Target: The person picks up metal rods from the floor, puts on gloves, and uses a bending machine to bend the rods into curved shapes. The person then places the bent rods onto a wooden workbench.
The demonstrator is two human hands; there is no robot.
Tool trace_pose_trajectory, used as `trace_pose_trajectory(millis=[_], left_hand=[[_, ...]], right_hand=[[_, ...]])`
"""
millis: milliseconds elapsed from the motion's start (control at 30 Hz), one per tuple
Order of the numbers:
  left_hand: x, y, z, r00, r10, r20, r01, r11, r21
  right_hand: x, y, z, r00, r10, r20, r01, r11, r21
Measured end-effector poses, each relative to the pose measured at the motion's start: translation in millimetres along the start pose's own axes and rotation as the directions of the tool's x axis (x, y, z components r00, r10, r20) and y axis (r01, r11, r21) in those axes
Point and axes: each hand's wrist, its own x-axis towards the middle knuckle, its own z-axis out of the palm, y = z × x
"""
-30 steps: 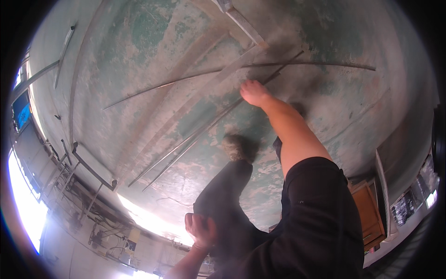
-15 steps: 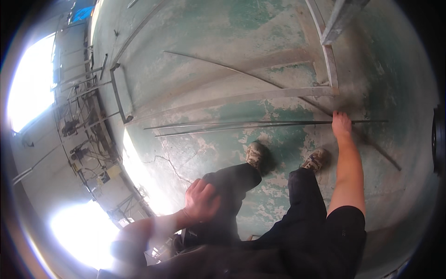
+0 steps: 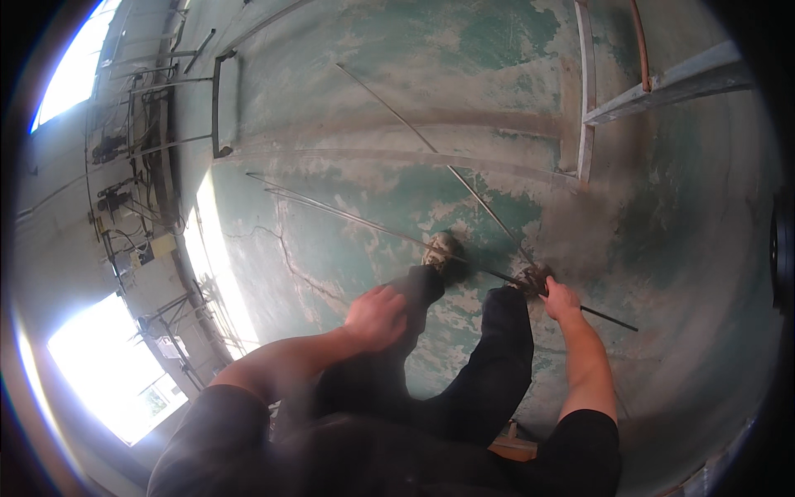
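My right hand (image 3: 561,298) is closed around thin metal rods (image 3: 364,222) beside my right shoe. They fan slightly apart toward the far left, where at least two ends show, and a short length sticks out right of the hand. In the picture the rods cross in front of my left shoe (image 3: 443,248). Another thin rod (image 3: 396,116) runs slantwise from the far middle down to near my right shoe; its near end is hidden there. Over my left knee rests my left hand (image 3: 377,317), fingers curled, with nothing visible in it.
A metal frame (image 3: 586,91) stands at the far right, with a thick beam (image 3: 675,87) and a reddish-brown bar (image 3: 640,41). Metal racks and cables (image 3: 112,199) line the left wall beside bright windows (image 3: 120,369). The green floor (image 3: 464,33) is worn and cracked.
My right hand has drawn the rods nearer and slightly left, turning them to a slant across my feet. The view has shifted; my left hand stays at the left knee.
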Motion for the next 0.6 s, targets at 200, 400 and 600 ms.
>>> trace_pose_trajectory(millis=[200, 400, 600], left_hand=[[-39, 1, 19, 0.998, -0.069, 0.008, 0.069, 0.997, 0.023], [-71, 13, 41, 0.986, -0.162, -0.027, 0.163, 0.985, 0.054], [-64, 4, 65, 0.981, -0.190, -0.020, 0.189, 0.981, -0.053]], right_hand=[[-8, 11, 35, 0.998, 0.057, 0.029, -0.056, 0.997, -0.045], [20, 33, 51, 1.000, -0.022, -0.004, 0.021, 0.997, -0.069], [32, 60, 91, 0.986, -0.155, 0.065, 0.165, 0.966, -0.198]])
